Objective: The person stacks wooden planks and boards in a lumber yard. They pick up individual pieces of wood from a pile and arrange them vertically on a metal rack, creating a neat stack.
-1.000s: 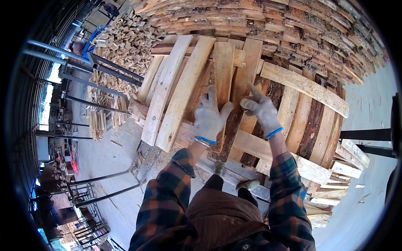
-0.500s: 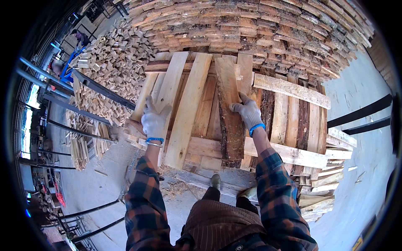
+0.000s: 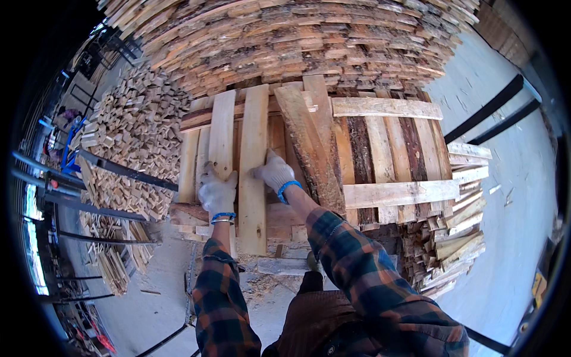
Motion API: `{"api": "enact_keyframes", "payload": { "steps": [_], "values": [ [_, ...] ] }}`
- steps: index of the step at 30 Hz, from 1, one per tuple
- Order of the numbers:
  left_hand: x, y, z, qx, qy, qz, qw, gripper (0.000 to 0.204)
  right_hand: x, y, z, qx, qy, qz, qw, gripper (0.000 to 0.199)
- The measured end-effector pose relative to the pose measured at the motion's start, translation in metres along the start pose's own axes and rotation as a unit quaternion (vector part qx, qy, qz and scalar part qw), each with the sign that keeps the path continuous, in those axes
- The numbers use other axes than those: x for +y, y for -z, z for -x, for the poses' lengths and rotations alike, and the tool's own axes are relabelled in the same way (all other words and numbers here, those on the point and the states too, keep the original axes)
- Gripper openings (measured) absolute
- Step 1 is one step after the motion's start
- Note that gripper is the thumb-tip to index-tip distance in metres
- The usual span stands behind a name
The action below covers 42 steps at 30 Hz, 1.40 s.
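My left hand [image 3: 217,191], in a whitish glove with a blue band at the wrist, is closed across a narrow pale board [image 3: 222,128], thumb at its right edge. My right hand [image 3: 276,173], gloved alike, grips the right edge of a longer pale board [image 3: 254,119], thumb on top. Both boards lie over reddish crosspieces on a layer of planks. Just right of my right hand, a bark-edged board [image 3: 306,140] lies slanted, touched by neither hand. The fingertips of both hands are partly hidden.
Stacked rough boards [image 3: 297,47] form a wall behind. Small wood offcuts [image 3: 134,137] are heaped at the left, beside dark metal bars [image 3: 125,171]. Two pale crosspieces [image 3: 401,193] lie over planks at the right. Black bars [image 3: 488,107] jut in from the right.
My right hand has let go of the bark-edged board and moved left to the long pale board. The bark-edged board now lies more slanted. My left hand stays on the narrow board.
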<state>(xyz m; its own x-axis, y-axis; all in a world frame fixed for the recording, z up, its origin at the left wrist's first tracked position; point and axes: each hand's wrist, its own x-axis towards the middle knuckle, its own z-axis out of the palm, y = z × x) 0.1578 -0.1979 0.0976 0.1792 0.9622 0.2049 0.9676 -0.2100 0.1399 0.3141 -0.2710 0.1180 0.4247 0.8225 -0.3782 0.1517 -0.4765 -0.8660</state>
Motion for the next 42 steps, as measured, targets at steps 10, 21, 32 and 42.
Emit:
{"api": "enact_keyframes", "payload": {
  "steps": [10,21,32,42],
  "values": [
    [-0.004,0.008,0.006,-0.026,0.016,-0.028,0.999,0.081,0.091,0.188,0.085,0.048,0.125,-0.206,0.969,0.059],
    [-0.023,-0.011,-0.002,-0.021,0.018,-0.096,0.995,0.076,0.168,0.162,-0.029,0.233,-0.011,0.004,0.973,0.058],
    [-0.014,-0.002,0.009,0.067,-0.083,0.109,0.988,0.062,0.140,0.207,0.085,0.223,0.086,0.206,0.949,0.042],
    [0.218,0.015,0.305,-0.467,-0.346,0.436,0.687,0.058,0.531,0.206,0.384,0.415,-0.282,-0.396,0.769,0.042]
  ]
}}
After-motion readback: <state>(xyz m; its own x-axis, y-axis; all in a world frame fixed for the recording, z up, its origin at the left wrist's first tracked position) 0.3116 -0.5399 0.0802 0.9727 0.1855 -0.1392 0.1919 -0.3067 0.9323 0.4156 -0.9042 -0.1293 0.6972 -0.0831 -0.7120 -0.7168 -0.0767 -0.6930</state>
